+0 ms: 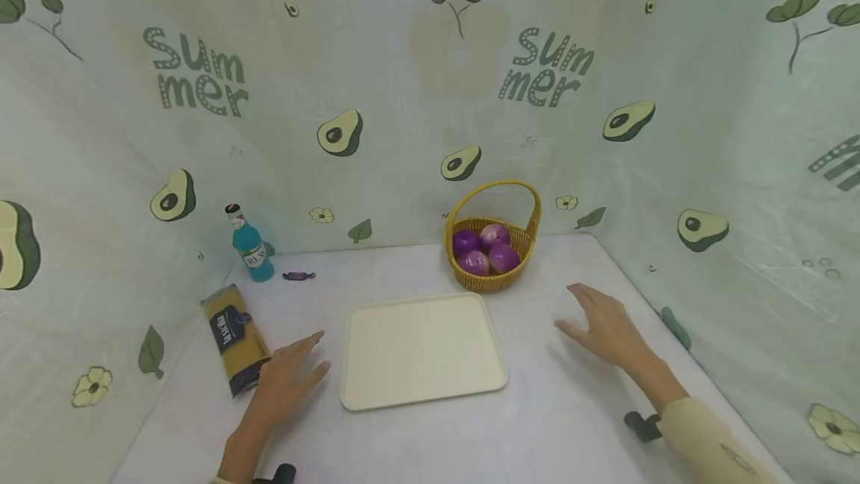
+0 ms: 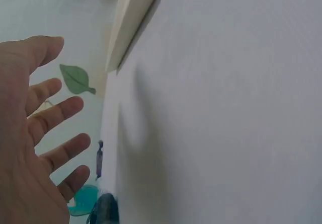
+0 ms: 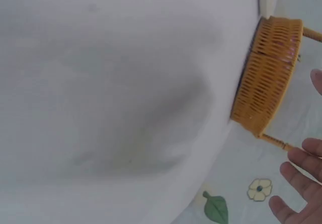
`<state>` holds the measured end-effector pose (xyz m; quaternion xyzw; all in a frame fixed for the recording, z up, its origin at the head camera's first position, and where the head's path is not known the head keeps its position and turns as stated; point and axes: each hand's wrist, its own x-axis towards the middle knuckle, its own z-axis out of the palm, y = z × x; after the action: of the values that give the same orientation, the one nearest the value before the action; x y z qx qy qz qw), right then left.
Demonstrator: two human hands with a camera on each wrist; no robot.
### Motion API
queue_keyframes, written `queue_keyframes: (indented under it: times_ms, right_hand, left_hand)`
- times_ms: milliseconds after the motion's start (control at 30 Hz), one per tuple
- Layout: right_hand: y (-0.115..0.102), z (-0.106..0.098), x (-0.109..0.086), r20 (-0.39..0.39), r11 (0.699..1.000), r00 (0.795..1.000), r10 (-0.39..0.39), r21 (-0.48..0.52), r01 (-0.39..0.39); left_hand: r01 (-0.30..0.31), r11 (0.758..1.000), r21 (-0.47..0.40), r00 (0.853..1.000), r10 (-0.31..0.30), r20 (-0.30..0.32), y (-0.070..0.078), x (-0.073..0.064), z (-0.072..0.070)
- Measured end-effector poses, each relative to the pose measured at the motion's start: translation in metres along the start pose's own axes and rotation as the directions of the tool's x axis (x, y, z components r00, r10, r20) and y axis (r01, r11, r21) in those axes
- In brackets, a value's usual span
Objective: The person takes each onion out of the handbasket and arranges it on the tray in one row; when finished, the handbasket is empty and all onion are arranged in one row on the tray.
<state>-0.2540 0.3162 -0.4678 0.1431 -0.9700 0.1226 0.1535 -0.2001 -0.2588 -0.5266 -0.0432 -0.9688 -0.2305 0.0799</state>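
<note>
My left hand (image 1: 285,383) hovers left of a cream tray (image 1: 423,353), its fingers spread and holding nothing. Just beyond that hand lies a yellow packet with dark ends (image 1: 235,338). On the other side, my right hand (image 1: 605,323) is held above the table's right part, fingers apart, with nothing in it. Closest to it stands a wicker basket (image 1: 490,284) with an arched handle, bearing several purple round onion-like things (image 1: 502,258). In the right wrist view the basket (image 3: 266,75) appears beyond the fingertips.
A blue bottle (image 1: 254,249) with a white label stands at the back left. Beside it lies a small purple wrapped candy (image 1: 298,275). A printed curtain (image 1: 396,95) encloses the white table (image 1: 430,439) at the back and both sides.
</note>
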Motion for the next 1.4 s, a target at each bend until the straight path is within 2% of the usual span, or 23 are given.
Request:
queue_keyframes:
  times_ms: [167, 333, 567, 767, 867, 1000, 1167, 1400]
  right_hand:
    - [-0.012, 0.001, 0.020, 0.014, 1.000, 1.000, -0.007, 0.024, 0.007]
    - [-0.022, 0.003, 0.040, 0.018, 0.998, 0.999, -0.033, 0.052, 0.032]
    - [-0.033, 0.003, 0.066, 0.022, 0.994, 0.997, -0.077, 0.076, 0.075]
    - [-0.037, 0.004, 0.088, -0.001, 0.991, 0.995, -0.103, 0.088, 0.102]
    - [-0.038, 0.003, 0.098, 0.006, 0.992, 0.995, -0.098, 0.074, 0.098]
    - [-0.039, 0.002, 0.110, 0.041, 0.994, 0.995, -0.093, 0.064, 0.090]
    - [-0.040, 0.003, 0.123, 0.040, 0.993, 0.994, -0.101, 0.071, 0.098]
    - [-0.041, 0.013, 0.138, 0.102, 0.996, 0.993, -0.062, 0.076, 0.055]
  left_hand:
    - [0.058, 0.996, -0.060, 0.995, -0.053, 0.084, 0.004, 0.004, 0.013]
    - [0.083, 0.985, -0.153, 0.991, -0.065, 0.120, -0.002, 0.003, 0.025]
    - [0.039, 0.982, -0.185, 0.995, -0.022, 0.095, -0.009, 0.001, 0.036]
    - [-0.025, 0.987, -0.160, 0.999, 0.031, 0.034, -0.008, 0.006, 0.034]
    - [-0.046, 0.985, -0.166, 0.998, 0.052, 0.029, -0.007, 0.009, 0.034]
    - [-0.025, 0.986, -0.164, 0.998, 0.032, 0.045, -0.004, 0.011, 0.033]
    - [0.029, 0.988, -0.153, 0.997, -0.017, 0.077, -0.003, 0.013, 0.034]
    - [-0.002, 0.989, -0.150, 0.998, 0.012, 0.068, -0.007, 0.011, 0.040]
